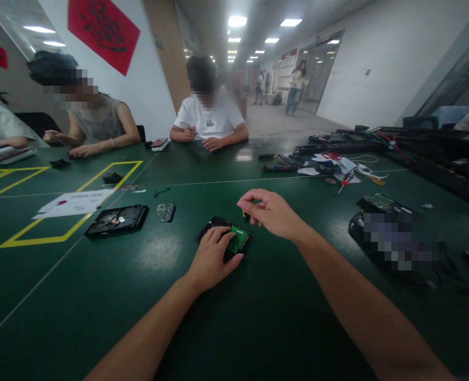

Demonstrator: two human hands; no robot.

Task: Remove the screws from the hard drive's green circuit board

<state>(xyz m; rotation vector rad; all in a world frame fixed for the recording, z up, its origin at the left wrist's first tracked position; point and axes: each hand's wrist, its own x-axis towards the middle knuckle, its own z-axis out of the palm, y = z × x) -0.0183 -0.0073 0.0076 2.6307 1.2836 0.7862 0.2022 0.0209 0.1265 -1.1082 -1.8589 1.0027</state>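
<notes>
My left hand [213,257] rests over a hard drive, its fingers bent across the top and its thumb by the near edge. The drive's green circuit board [240,239] shows between and beyond the fingers, set in a black housing [202,228]. Just above and to the right, my right hand [266,211] is closed in a pinch on a small yellow-and-black tool [245,216], whose exact kind I cannot make out. The tool points downward near the drive's right corner. The hand hides part of it.
Left of the drive lie a small circuit board [165,212], a black plastic case [117,220] and white paper [73,203]. Tools and cables [333,165] are heaped at the back right. A black device [388,201] with cords lies right. A person [210,119] sits opposite.
</notes>
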